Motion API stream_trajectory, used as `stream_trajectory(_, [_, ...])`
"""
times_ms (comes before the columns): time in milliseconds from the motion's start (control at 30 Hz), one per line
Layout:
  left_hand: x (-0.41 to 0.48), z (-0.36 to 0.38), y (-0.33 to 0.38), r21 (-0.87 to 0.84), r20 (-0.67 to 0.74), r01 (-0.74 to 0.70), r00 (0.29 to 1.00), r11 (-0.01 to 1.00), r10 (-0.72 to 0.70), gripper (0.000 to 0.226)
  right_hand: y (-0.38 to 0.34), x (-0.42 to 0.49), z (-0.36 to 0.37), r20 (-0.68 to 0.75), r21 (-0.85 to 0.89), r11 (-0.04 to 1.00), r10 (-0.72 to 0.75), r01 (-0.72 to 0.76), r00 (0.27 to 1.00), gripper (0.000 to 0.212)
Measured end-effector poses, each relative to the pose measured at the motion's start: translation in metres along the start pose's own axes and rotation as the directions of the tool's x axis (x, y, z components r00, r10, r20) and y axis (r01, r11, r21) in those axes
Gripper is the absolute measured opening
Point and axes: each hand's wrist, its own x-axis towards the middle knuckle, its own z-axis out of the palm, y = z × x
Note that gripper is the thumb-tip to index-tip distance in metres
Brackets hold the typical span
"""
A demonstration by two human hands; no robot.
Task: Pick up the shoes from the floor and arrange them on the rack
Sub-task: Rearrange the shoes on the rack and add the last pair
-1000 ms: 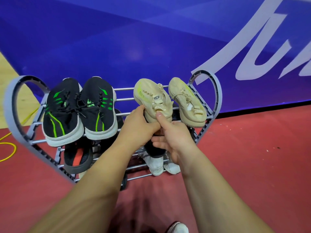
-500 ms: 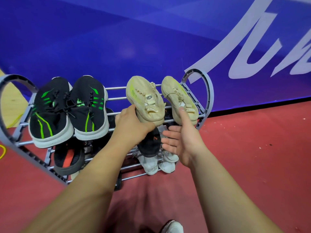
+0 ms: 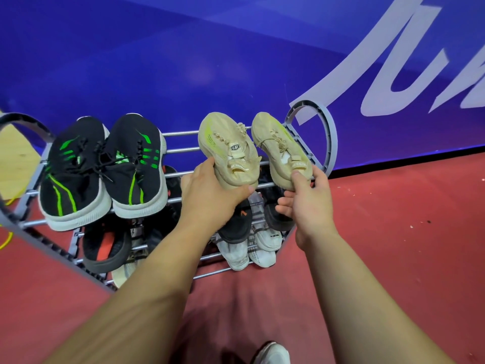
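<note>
Shoes [image 3: 226, 143] in left hand [image 3: 210, 198], right hand [image 3: 311, 203]

The left hand [image 3: 212, 195] grips the heel of the left beige shoe [image 3: 228, 148] on the top bars of the rack [image 3: 326, 135]. The right hand [image 3: 309, 206] pinches the heel of the right beige shoe [image 3: 278, 148].

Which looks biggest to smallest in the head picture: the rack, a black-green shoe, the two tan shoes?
1. the rack
2. the black-green shoe
3. the left tan shoe and the right tan shoe: they look alike, so no ranking.
</note>
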Motion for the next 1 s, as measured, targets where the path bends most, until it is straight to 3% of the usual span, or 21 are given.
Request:
stream_trajectory(233, [0.002,0.005,-0.003,0.031,0.066,0.021,0.998,0.999,-0.023,0.083,-0.001,0.01,-0.006,0.03,-0.04,0.998,-0.039,0.04,0.999,0.036])
stream_trajectory(433, [0.002,0.013,-0.002,0.119,0.024,0.0,1.0,0.993,-0.003,0.087,-0.004,0.005,-0.003,0.1,-0.041,0.998,-0.05,0.055,0.994,0.018])
stream_trajectory(800, [-0.006,0.031,-0.002,0.193,-0.091,-0.021,0.995,0.981,0.039,0.081,-0.004,0.009,0.002,0.073,0.007,1.0,-0.029,0.028,0.997,0.025])
stream_trajectory(1000, [-0.006,0.035,-0.006,0.213,-0.111,-0.009,0.993,0.977,0.033,0.091,0.001,0.021,-0.001,0.04,0.008,1.0,-0.004,0.003,0.999,0.032])
